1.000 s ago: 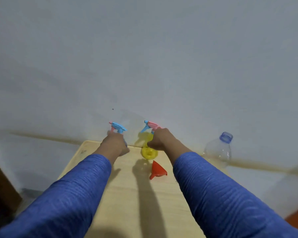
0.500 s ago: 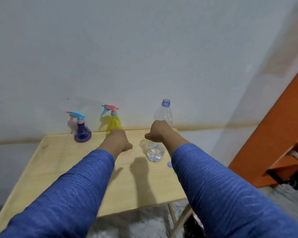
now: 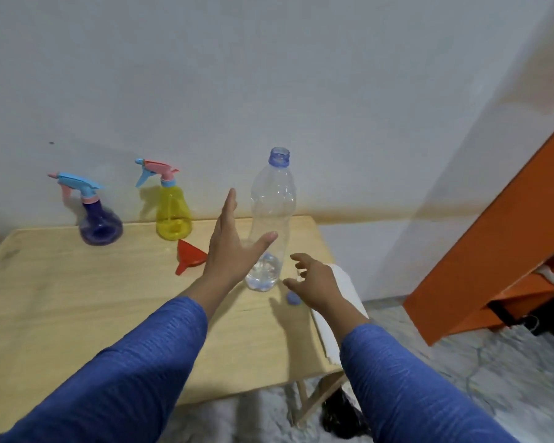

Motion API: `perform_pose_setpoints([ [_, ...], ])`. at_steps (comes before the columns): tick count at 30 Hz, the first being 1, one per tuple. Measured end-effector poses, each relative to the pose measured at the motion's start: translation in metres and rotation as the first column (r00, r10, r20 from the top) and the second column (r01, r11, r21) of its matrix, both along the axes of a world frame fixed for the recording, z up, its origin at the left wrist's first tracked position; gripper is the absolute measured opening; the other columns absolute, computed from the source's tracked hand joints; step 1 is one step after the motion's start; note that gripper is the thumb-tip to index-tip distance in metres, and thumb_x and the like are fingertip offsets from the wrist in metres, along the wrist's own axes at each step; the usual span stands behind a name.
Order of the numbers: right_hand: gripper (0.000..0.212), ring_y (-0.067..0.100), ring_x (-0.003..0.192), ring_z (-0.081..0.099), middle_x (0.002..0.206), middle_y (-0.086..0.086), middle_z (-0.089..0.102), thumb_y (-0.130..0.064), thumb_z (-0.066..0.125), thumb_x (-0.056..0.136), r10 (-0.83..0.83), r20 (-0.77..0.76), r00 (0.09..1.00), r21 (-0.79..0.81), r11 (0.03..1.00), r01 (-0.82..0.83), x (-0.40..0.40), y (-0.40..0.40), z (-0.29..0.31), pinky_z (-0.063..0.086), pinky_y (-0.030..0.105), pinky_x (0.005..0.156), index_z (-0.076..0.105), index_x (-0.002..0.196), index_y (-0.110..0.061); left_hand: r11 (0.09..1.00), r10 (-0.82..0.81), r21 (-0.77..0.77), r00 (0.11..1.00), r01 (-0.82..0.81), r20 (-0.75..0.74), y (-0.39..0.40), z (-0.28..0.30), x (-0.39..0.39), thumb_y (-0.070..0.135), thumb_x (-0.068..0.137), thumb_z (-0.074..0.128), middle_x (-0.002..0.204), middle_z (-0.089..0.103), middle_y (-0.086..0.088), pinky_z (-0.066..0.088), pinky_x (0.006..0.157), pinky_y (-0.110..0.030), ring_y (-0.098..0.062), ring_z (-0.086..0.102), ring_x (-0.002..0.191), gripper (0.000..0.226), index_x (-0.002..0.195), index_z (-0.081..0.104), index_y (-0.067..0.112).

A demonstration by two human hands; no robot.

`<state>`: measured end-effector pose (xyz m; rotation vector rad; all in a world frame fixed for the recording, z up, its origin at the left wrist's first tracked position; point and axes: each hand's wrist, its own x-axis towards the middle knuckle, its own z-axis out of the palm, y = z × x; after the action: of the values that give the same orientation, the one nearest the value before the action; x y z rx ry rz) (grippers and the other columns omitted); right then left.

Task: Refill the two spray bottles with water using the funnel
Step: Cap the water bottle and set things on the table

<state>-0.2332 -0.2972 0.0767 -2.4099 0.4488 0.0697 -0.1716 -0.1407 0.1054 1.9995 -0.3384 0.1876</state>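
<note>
Two spray bottles stand at the table's far edge by the wall: a purple one [image 3: 100, 223] with a blue trigger on the left, a yellow one [image 3: 173, 214] with a pink trigger to its right. A red funnel [image 3: 189, 255] lies on its side in front of the yellow bottle. An uncapped clear water bottle [image 3: 271, 219] stands upright with a little water at its bottom. My left hand [image 3: 232, 247] is open, fingers spread, just left of that bottle. My right hand [image 3: 314, 281] is open lower right of it, above the blue cap [image 3: 293, 298].
The wooden folding table [image 3: 61, 302] ends just right of my right hand. A white cloth [image 3: 336, 302] hangs over that right edge. An orange shelf unit [image 3: 506, 244] stands to the right on a patterned floor. A plain wall runs behind the table.
Both hands have opened from fists. They left the spray bottles and now flank the water bottle. The view has swung right and down.
</note>
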Motion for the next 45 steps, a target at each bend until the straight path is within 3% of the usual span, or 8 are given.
perform_pose_setpoints([
  [10, 0.05, 0.017, 0.11, 0.056, 0.121, 0.003, 0.057, -0.016, 0.067, 0.079, 0.038, -0.062, 0.997, 0.047, 0.998, -0.035, 0.021, -0.027, -0.088, 0.038, 0.018, 0.089, 0.055, 0.128, -0.019, 0.985, 0.021, -0.171, 0.989, 0.005, 0.149, -0.038, 0.002, 0.036, 0.068, 0.059, 0.068, 0.151, 0.033, -0.002, 0.031, 0.106, -0.026, -0.007, 0.032, 0.138, 0.115, 0.148, 0.002, 0.036],
  [16, 0.034, 0.021, 0.1, 0.063, 0.107, 0.005, 0.068, -0.02, 0.051, 0.087, 0.026, -0.012, 1.0, 0.037, 0.999, -0.026, 0.028, -0.026, -0.099, 0.049, 0.029, 0.09, 0.063, 0.118, -0.015, 0.978, -0.012, -0.203, 0.992, 0.038, 0.129, -0.041, 0.004, 0.039, 0.063, 0.06, 0.071, 0.146, 0.04, 0.004, 0.036, 0.101, -0.021, -0.003, 0.04, 0.132, 0.106, 0.146, 0.016, 0.036],
  [22, 0.032, 0.007, 0.097, 0.06, 0.118, 0.0, 0.065, -0.02, 0.061, 0.09, -0.263, 0.353, 0.898, 0.49, 0.87, 0.062, 0.065, -0.028, -0.015, 0.045, 0.014, 0.086, 0.061, 0.121, -0.017, 0.972, -0.013, -0.232, 0.996, 0.032, 0.084, -0.042, 0.005, 0.036, 0.056, 0.06, 0.075, 0.142, 0.042, 0.007, 0.04, 0.102, -0.026, -0.002, 0.042, 0.129, 0.1, 0.144, 0.024, 0.036],
  [26, 0.026, 0.016, 0.103, 0.063, 0.113, 0.004, 0.066, -0.008, 0.061, 0.089, -0.267, 0.519, 0.812, 0.707, 0.667, -0.233, 0.082, -0.021, 0.067, 0.05, 0.023, 0.093, 0.062, 0.113, -0.017, 0.976, -0.011, -0.214, 0.997, 0.027, 0.076, -0.042, 0.006, 0.036, 0.043, 0.065, 0.078, 0.144, 0.04, 0.004, 0.04, 0.106, -0.035, -0.008, 0.041, 0.131, 0.096, 0.143, 0.023, 0.035],
  [28, 0.026, 0.02, 0.109, 0.062, 0.115, 0.005, 0.066, -0.005, 0.06, 0.089, -0.141, 0.62, 0.772, 0.628, 0.678, -0.382, 0.087, -0.02, 0.099, 0.049, 0.031, 0.097, 0.062, 0.112, -0.018, 0.977, -0.013, -0.213, 0.998, 0.027, 0.065, -0.043, 0.007, 0.036, 0.043, 0.066, 0.078, 0.144, 0.039, 0.005, 0.039, 0.106, -0.032, -0.01, 0.043, 0.13, 0.095, 0.143, 0.023, 0.035],
  [34, 0.033, 0.004, 0.1, 0.06, 0.11, -0.008, 0.065, -0.005, 0.057, 0.09, 0.335, 0.613, 0.715, 0.102, 0.864, -0.493, 0.09, -0.026, 0.145, 0.046, 0.013, 0.091, 0.063, 0.12, -0.018, 0.979, -0.041, -0.201, 0.999, 0.046, 0.026, -0.042, 0.01, 0.033, 0.037, 0.073, 0.077, 0.146, 0.035, 0.009, 0.041, 0.096, -0.024, -0.016, 0.051, 0.123, 0.091, 0.144, 0.02, 0.037],
  [41, 0.037, 0.012, 0.1, 0.062, 0.115, -0.004, 0.067, -0.001, 0.055, 0.09, 0.649, 0.297, 0.701, -0.358, 0.756, -0.548, 0.095, -0.023, 0.189, 0.045, 0.017, 0.087, 0.067, 0.114, -0.027, 0.983, -0.064, -0.169, 0.998, 0.063, -0.001, -0.04, 0.014, 0.031, 0.045, 0.071, 0.073, 0.149, 0.032, 0.009, 0.041, 0.104, -0.034, -0.017, 0.049, 0.126, 0.092, 0.144, 0.016, 0.04],
  [45, 0.04, 0.017, 0.101, 0.062, 0.113, 0.001, 0.067, 0.002, 0.053, 0.087, 0.682, 0.224, 0.696, -0.443, 0.707, -0.55, 0.097, -0.015, 0.196, 0.048, 0.027, 0.088, 0.067, 0.112, -0.025, 0.985, -0.062, -0.16, 0.998, 0.059, -0.012, -0.039, 0.015, 0.032, 0.049, 0.069, 0.072, 0.149, 0.032, 0.01, 0.04, 0.104, -0.032, -0.017, 0.049, 0.125, 0.093, 0.143, 0.017, 0.04],
])
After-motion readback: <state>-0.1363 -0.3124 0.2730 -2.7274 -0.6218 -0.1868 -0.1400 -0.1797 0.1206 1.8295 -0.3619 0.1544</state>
